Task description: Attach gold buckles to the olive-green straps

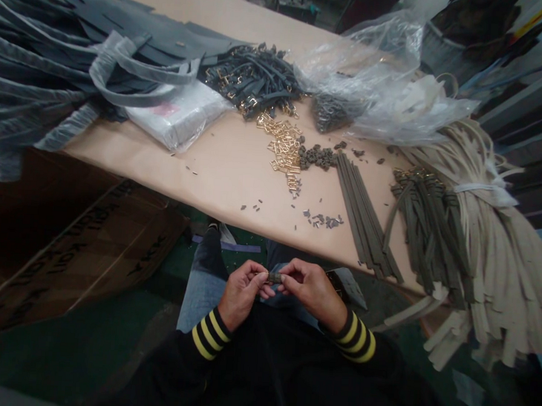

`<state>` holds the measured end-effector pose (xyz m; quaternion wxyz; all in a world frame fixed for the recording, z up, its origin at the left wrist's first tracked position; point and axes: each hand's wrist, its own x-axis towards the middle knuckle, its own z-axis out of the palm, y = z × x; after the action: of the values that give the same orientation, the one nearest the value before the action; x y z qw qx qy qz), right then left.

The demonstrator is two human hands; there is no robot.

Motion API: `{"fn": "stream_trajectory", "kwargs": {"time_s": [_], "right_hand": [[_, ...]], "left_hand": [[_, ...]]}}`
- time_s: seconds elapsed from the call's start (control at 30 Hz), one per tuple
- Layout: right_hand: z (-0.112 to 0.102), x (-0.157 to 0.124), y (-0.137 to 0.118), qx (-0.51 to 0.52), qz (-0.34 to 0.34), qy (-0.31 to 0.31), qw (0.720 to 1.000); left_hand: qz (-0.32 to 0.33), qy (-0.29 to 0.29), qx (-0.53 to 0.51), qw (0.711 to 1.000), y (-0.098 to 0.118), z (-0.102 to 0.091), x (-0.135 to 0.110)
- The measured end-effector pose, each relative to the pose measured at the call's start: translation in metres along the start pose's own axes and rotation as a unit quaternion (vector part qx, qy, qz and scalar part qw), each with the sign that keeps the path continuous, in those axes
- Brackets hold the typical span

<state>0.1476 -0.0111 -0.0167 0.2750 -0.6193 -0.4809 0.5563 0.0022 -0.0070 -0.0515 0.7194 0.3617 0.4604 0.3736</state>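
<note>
Because the short, dark olive strap piece (274, 277) sits only between your fingertips above your blue jeans (203, 287), short of the tan table (199, 181), a slack or uneven pinch could let it twist or drop. Your left hand (244, 289) is curled, thumb and finger pinching one end; your right hand (309, 287), nearly closed, grips the other. Beyond, tabletop: small grey clips (331, 221), shiny gold metal buckles (283, 146), long flat olive strips (365, 220).
</note>
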Motion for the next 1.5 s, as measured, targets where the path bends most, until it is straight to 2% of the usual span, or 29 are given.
{"fn": "stream_trajectory", "kwargs": {"time_s": [0.1,0.3,0.57,0.73,0.93,1.07,1.3,1.5], "right_hand": [[-0.002,-0.001,-0.001,0.000,0.000,-0.015,1.000],[-0.006,-0.004,-0.004,-0.093,-0.058,-0.003,0.994],[0.002,-0.004,-0.009,-0.087,-0.057,-0.014,0.995],[-0.003,-0.003,-0.007,-0.095,-0.045,-0.021,0.994],[-0.006,0.002,-0.007,-0.003,-0.016,-0.096,0.995],[-0.005,0.006,-0.001,-0.008,-0.045,-0.099,0.994],[-0.003,0.014,0.008,0.012,-0.055,-0.140,0.989],[-0.002,0.017,0.011,0.038,-0.056,-0.165,0.984]], "left_hand": [[0.007,0.002,0.005,1.000,0.000,0.001,0.000],[-0.010,-0.005,-0.013,1.000,0.002,0.000,0.001],[-0.018,-0.040,-0.035,0.998,0.002,-0.002,-0.001],[-0.018,-0.054,-0.047,0.997,-0.001,-0.005,-0.001],[-0.026,-0.080,-0.066,0.994,-0.006,-0.011,0.002],[-0.022,-0.097,-0.065,0.993,-0.005,-0.013,0.001],[-0.009,-0.154,-0.056,0.986,-0.007,-0.013,0.000],[-0.004,-0.165,-0.022,0.986,-0.001,-0.015,-0.002]]}}
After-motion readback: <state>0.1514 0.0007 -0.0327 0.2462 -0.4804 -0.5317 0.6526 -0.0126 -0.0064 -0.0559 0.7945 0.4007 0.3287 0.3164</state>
